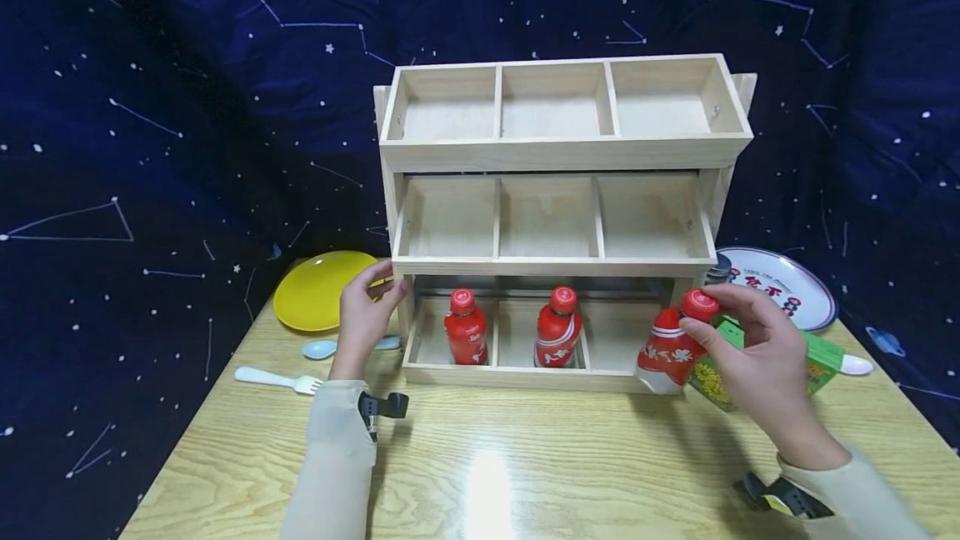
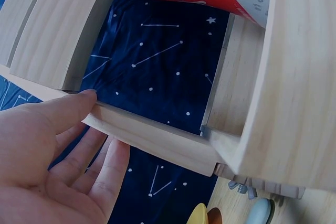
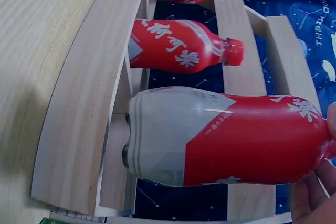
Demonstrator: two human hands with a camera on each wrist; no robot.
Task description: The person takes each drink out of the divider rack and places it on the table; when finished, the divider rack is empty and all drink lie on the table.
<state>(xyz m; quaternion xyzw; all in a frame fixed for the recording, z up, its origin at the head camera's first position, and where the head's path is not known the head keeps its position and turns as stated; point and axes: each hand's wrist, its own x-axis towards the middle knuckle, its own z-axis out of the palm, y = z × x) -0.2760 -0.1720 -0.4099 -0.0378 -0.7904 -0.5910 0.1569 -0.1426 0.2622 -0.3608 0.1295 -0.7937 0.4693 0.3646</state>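
A three-tier wooden rack (image 1: 555, 155) with divided tiers stands on the table. My left hand (image 1: 367, 315) grips its left upright (image 2: 152, 137), thumb on one side and fingers on the other. By the neck, just below the cap, my right hand (image 1: 768, 365) holds a red-labelled cola bottle (image 1: 670, 348). That bottle is tilted, its base at the front edge of the bottom tier's right compartment; the right wrist view shows the bottle (image 3: 226, 137) large. Two similar bottles stand upright in the bottom tier: one bottle (image 1: 466, 330) in the left compartment, another bottle (image 1: 558, 330) in the middle.
Left of the rack are a yellow plate (image 1: 318, 294), a blue spoon (image 1: 320, 349) and a white fork (image 1: 273, 377). A green box (image 1: 821, 361), a white plate (image 1: 813, 294) and a dark-lidded jar (image 1: 720, 267) are at the right. A starry dark-blue cloth (image 1: 187, 148) hangs behind.
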